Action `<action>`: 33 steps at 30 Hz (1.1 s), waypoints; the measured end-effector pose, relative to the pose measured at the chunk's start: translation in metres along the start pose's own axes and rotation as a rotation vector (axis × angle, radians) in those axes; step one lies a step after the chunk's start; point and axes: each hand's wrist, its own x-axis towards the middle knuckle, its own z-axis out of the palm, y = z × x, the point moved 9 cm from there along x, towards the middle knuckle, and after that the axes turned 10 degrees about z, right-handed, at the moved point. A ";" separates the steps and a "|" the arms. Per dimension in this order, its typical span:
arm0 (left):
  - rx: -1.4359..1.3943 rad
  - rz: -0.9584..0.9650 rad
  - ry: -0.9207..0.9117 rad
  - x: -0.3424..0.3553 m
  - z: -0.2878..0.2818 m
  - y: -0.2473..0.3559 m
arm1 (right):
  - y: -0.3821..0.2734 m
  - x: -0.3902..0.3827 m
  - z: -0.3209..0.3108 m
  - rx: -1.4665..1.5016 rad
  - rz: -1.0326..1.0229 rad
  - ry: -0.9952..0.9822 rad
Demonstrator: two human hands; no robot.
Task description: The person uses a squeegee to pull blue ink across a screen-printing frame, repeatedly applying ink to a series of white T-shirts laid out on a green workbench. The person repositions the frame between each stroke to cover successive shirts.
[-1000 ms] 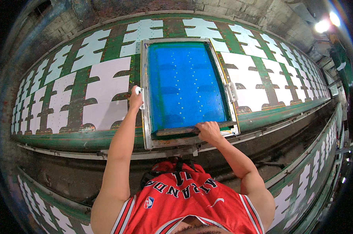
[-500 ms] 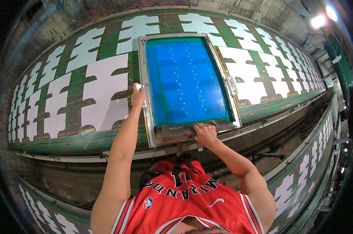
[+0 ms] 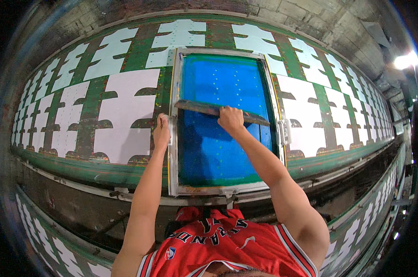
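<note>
A screen-printing frame [image 3: 174, 161] with a blue mesh [image 3: 218, 161] and rows of small pale dots lies on a long green table. My left hand [image 3: 162, 131] is closed on the white handle [image 3: 171, 130] at the frame's left side. My right hand [image 3: 231, 120] grips a long dark squeegee [image 3: 196, 107], which lies slightly slanted across the middle of the mesh, its left end near the frame's left side. A second white handle [image 3: 287, 131] is on the frame's right side.
The green table [image 3: 70, 157] carries rows of white and pale blue cut pieces [image 3: 126, 101] on both sides of the frame. A metal rail [image 3: 259, 195] runs along its front edge. A similar table [image 3: 33, 221] is behind me. A block wall and bright lights [image 3: 405, 61] are beyond.
My right hand has moved up from the frame's front edge to mid-mesh with the squeegee. My left hand stays on the handle. The frame appears lower in the picture than half a second ago.
</note>
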 end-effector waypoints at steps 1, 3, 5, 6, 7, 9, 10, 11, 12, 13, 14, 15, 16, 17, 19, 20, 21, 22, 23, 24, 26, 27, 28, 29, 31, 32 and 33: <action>0.025 -0.002 0.005 -0.004 -0.001 0.004 | 0.006 0.022 0.002 -0.009 -0.011 0.005; 0.072 -0.067 0.000 -0.007 -0.002 0.006 | 0.016 0.067 0.006 -0.032 -0.029 0.015; 0.192 0.058 0.060 -0.008 -0.008 0.023 | 0.030 0.108 0.010 -0.020 -0.032 0.009; 0.253 0.125 0.091 -0.008 -0.010 0.031 | 0.039 0.129 0.011 -0.017 -0.032 0.014; 0.254 0.157 0.120 -0.008 -0.010 0.035 | 0.045 0.147 0.011 -0.031 -0.051 0.033; 0.294 0.137 0.124 -0.007 -0.010 0.033 | 0.058 0.179 0.011 -0.061 -0.080 0.069; 0.302 0.070 0.102 -0.008 -0.008 0.027 | 0.063 0.194 0.011 -0.053 -0.094 0.094; 0.305 0.039 0.096 -0.008 -0.008 0.024 | 0.070 0.208 0.011 -0.049 -0.099 0.108; 0.312 0.100 0.112 -0.008 -0.008 0.031 | 0.076 0.220 0.011 -0.053 -0.092 0.112; 0.307 0.134 0.120 -0.008 -0.008 0.034 | 0.081 0.232 0.014 -0.070 -0.085 0.095; 0.301 0.169 0.127 -0.009 -0.009 0.039 | 0.085 0.240 0.014 -0.061 -0.098 0.098; 0.285 0.117 0.121 -0.009 -0.009 0.036 | 0.088 0.247 0.014 -0.058 -0.108 0.096; 0.310 0.124 0.119 -0.008 -0.008 0.038 | 0.089 0.254 0.013 -0.058 -0.118 0.089; 0.323 0.077 0.105 -0.010 -0.008 0.035 | 0.090 0.261 0.010 -0.047 -0.127 0.099; 0.339 0.053 0.108 -0.011 -0.009 0.035 | 0.094 0.276 0.004 -0.042 -0.128 0.088; 0.348 0.075 0.115 -0.013 -0.009 0.037 | 0.099 0.283 -0.001 -0.034 -0.115 0.100; 0.345 0.082 0.122 -0.011 -0.010 0.038 | 0.101 0.288 -0.005 -0.017 -0.121 0.097; 0.358 0.083 0.113 -0.009 -0.010 0.038 | 0.105 0.293 -0.009 -0.003 -0.128 0.095; 0.357 0.056 0.101 -0.009 -0.010 0.035 | 0.109 0.298 -0.012 -0.004 -0.120 0.089; 0.343 0.020 0.093 -0.009 -0.009 0.030 | 0.112 0.303 -0.014 -0.004 -0.112 0.083; 0.328 0.099 0.114 -0.007 -0.010 0.034 | 0.115 0.311 -0.012 -0.011 -0.102 0.054; 0.314 0.136 0.126 -0.006 -0.010 0.036 | 0.115 0.315 -0.010 -0.017 -0.101 0.033; 0.314 0.137 0.133 -0.005 -0.010 0.035 | 0.116 0.318 -0.007 -0.031 -0.091 0.003; 0.316 0.139 0.139 -0.004 -0.010 0.035 | 0.116 0.319 -0.008 -0.012 -0.088 0.016; 0.308 0.136 0.145 -0.004 -0.010 0.032 | 0.118 0.320 -0.006 0.001 -0.057 0.012; 0.301 0.129 0.135 -0.006 -0.009 0.030 | 0.119 0.314 -0.002 0.000 -0.047 -0.013; 0.291 0.132 0.134 -0.005 -0.009 0.030 | 0.120 0.311 -0.002 -0.006 -0.031 -0.027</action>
